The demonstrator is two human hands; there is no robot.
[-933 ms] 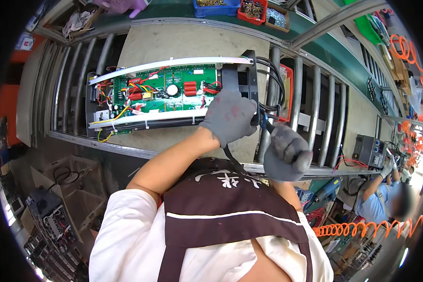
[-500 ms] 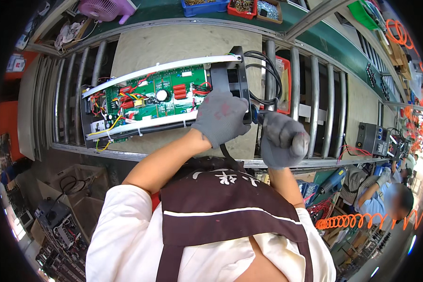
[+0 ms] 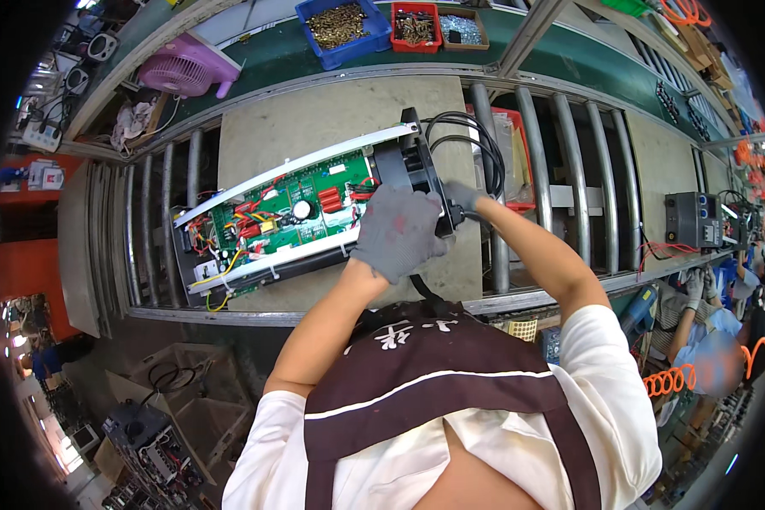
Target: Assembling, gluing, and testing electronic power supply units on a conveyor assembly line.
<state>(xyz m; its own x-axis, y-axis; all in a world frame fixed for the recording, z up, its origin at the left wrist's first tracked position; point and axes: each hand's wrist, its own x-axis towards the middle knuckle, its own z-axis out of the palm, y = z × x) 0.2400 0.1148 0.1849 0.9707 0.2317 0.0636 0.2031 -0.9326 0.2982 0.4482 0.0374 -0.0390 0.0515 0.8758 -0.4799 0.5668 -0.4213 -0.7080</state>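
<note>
A long open electronics chassis point(image 3: 263, 263) with white side rails lies at a slant on a grey board. Inside it are a green circuit board point(image 3: 291, 204), coloured wires, red parts and a round white-topped capacitor. My left hand point(image 3: 399, 231), in a grey glove, curls over the near rail beside the black end panel point(image 3: 427, 161). My right hand point(image 3: 462, 195), gloved too, is at the panel's outer face, above a small dark fitting point(image 3: 456, 214). Its fingers are mostly hidden. Behind it a black cable point(image 3: 495, 157) loops out from the panel.
Metal rollers point(image 3: 569, 161) flank the grey board point(image 3: 272, 110). A red tray point(image 3: 518, 144) sits among them. Beyond stand a blue bin point(image 3: 340, 34) of brass-coloured pieces, a red bin point(image 3: 415, 27) and a purple fan point(image 3: 183, 68). A co-worker's blue sleeve point(image 3: 710, 336) and an orange coiled hose point(image 3: 671, 380) are at right.
My right hand has turned and moved left and up against the end panel's outer face, its forearm now reaching in from the right. My left hand stays at the panel. The whole view has shifted.
</note>
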